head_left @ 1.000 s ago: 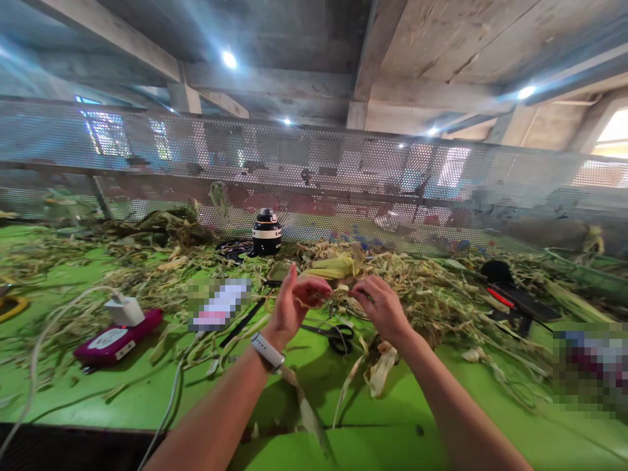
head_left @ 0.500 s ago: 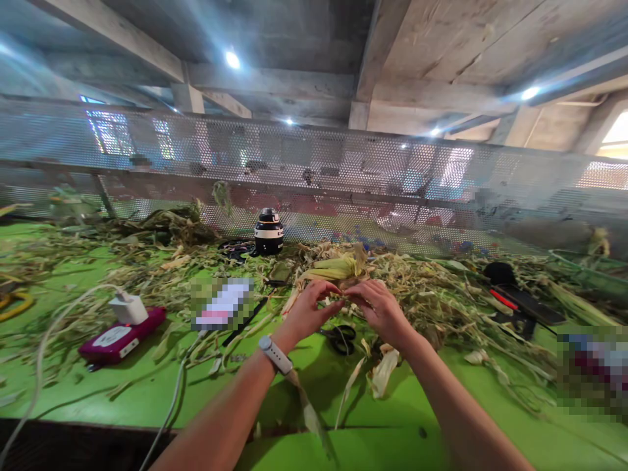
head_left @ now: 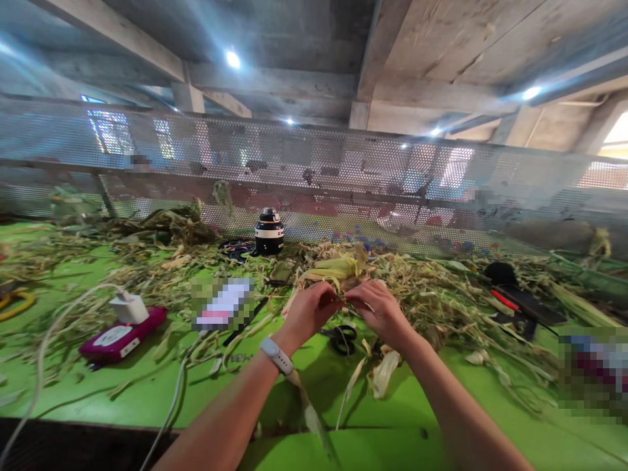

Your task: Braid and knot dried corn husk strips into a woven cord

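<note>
From here the left grip (head_left: 308, 314) and right grip (head_left: 377, 309) nearly meet, fingertips bunched; I can't tell whether they pinch anything. A yellowish, papery husk bundle (head_left: 333, 267) lies just beyond, black ring-handled scissors (head_left: 343, 338) nearer, on the flat green desk (head_left: 402, 405).

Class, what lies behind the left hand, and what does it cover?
Beyond the left hand, a yellowish husk bundle lies among dry husks. Black scissors run in behind the hand: the looped end shows, but the tips are covered.
</note>
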Demonstrator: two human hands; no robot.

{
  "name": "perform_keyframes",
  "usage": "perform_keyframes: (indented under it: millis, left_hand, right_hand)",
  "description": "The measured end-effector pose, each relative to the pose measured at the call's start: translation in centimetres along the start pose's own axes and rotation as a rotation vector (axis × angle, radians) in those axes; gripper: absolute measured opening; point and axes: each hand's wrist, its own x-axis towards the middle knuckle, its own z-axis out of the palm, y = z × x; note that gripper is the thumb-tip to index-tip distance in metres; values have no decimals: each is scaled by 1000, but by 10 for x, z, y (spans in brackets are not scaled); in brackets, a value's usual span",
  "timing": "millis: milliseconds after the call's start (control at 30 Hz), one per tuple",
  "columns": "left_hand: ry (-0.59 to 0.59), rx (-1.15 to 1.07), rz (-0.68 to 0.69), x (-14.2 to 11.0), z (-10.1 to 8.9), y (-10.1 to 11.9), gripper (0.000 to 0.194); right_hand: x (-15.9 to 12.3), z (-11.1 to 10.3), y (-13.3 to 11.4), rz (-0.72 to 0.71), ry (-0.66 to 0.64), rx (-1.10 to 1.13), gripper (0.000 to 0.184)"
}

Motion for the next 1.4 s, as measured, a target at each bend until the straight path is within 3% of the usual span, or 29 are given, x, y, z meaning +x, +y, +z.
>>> perform_keyframes:
  millis: [100,167,267,467,600,800,1033,1233,1333,1400]
  left_hand:
    - [-133,-276,-146,-1,4,1,23]
    - [-138,-379,-179,-2,5,4,26]
    - [-106,-389,-215,-3,3,8,29]
    - [-237,-497,-423,-5,-3,17,31]
    - [-310,-495,-494,-5,-3,20,46]
    - [-189,-664,-391,-1,4,12,45]
    - [-47,-627,-368,0,5,13,42]
    - [-30,-602,-340,-1,5,10,35]
    - [-30,-621,-305,1,7,8,39]
    - [-38,-616,-295,1,8,8,38]
  right_hand:
    - [1,-1,-2,-3,-9,-3,18]
    - [2,-2,-3,-5,-15,-23,18]
    - [1,-3,-2,-10,-28,-49,19]
    - [1,-3,-3,-33,-56,-47,20]
    - [1,-1,-3,-68,-62,-45,17]
    - [0,1,-4,84,22,-159,15]
    - [1,3,-2,170,27,-132,23]
    - [-1,8,-3,254,40,38,20]
    - [-2,11,-2,399,61,148,15]
    - [-2,12,0,510,63,234,22]
